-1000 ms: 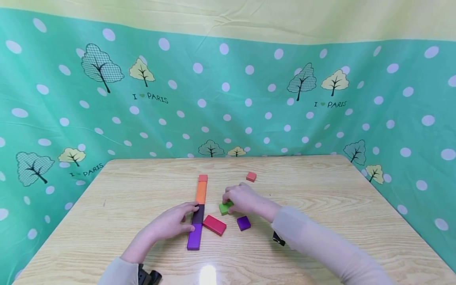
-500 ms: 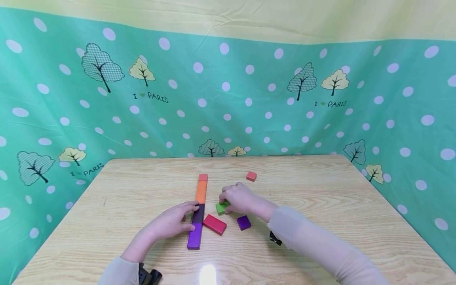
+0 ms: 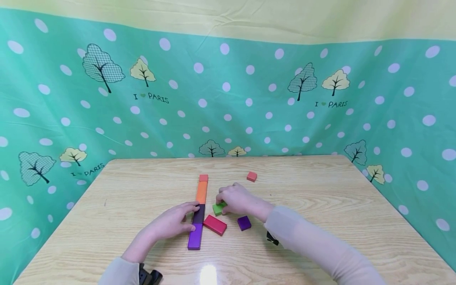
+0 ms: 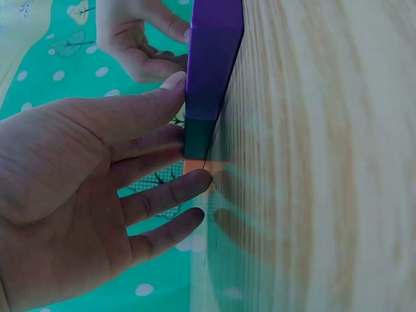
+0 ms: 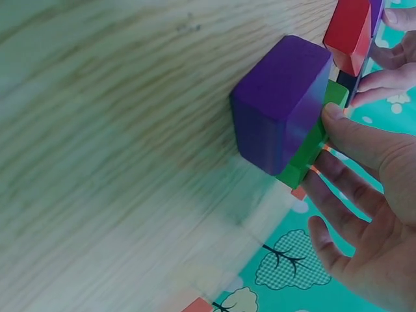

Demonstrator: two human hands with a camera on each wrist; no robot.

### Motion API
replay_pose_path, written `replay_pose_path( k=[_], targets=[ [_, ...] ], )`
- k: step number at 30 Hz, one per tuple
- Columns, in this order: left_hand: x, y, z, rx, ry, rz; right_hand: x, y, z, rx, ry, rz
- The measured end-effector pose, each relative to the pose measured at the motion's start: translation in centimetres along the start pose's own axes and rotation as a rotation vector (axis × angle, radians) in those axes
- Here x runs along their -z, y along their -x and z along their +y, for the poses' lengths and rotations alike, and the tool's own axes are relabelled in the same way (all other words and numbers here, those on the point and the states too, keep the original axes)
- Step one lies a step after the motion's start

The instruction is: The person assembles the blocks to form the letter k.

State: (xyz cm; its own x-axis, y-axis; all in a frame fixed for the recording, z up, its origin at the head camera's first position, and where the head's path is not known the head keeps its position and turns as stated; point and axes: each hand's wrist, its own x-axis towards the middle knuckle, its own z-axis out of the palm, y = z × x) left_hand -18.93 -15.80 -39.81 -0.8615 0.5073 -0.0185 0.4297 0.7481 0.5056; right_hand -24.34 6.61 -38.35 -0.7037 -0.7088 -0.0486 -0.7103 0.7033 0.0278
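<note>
Pinching a small bright-green block (image 3: 219,208) between thumb and fingers, the right hand (image 3: 236,200) works over the middle of the wood-grain worktop (image 3: 303,178). The green block is to the right of a straight row of flat blocks and apart from it; whether its underside rests fully on the worktop cannot be told.

The left hand (image 3: 172,221) lies along the left side of that row, fingers spread and relaxed. Its thumb touches the long glossy violet block (image 3: 194,238) at the near end, and its index finger reaches the near-black rectangular block (image 3: 199,213) next in line. Beyond those, end to end, come a long orange block (image 3: 201,192) and a small coral-red square block (image 3: 203,177) at the far end.

Just in front of the green block, a glossy crimson rectangular block (image 3: 215,225) lies at a slant, one corner touching or very close to the row. A small deep-violet block (image 3: 244,223) sits to the right of it, below the right wrist. Farther back, a loose coral-red block (image 3: 251,176) lies well apart from the others. Behind the worktop hangs a teal-and-yellow cloth (image 3: 242,91) with pale dots and printed trees.
</note>
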Motion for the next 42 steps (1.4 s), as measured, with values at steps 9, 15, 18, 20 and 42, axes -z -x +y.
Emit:
replay_pose_path(
  k=[9, 15, 18, 20, 42],
  targets=[
    [0.0, 0.0, 0.0, -0.006, -0.001, 0.007, 0.0, -0.6, -0.5, 0.015, 0.012, 0.001],
    [0.0, 0.0, 0.0, -0.011, 0.0, 0.006, 0.1, -0.8, -0.8, 0.013, 0.012, -0.005],
    [0.0, 0.0, -0.1, -0.011, 0.005, 0.004, 0.1, -0.9, -0.9, 0.018, 0.016, 0.0],
    [0.0, 0.0, -0.1, -0.01, 0.009, 0.003, 0.1, -1.0, -1.0, 0.023, 0.02, 0.007],
    [-0.1, -0.1, -0.3, -0.021, 0.013, 0.006, -0.4, -1.4, -1.2, 0.028, 0.018, 0.028]
  ],
)
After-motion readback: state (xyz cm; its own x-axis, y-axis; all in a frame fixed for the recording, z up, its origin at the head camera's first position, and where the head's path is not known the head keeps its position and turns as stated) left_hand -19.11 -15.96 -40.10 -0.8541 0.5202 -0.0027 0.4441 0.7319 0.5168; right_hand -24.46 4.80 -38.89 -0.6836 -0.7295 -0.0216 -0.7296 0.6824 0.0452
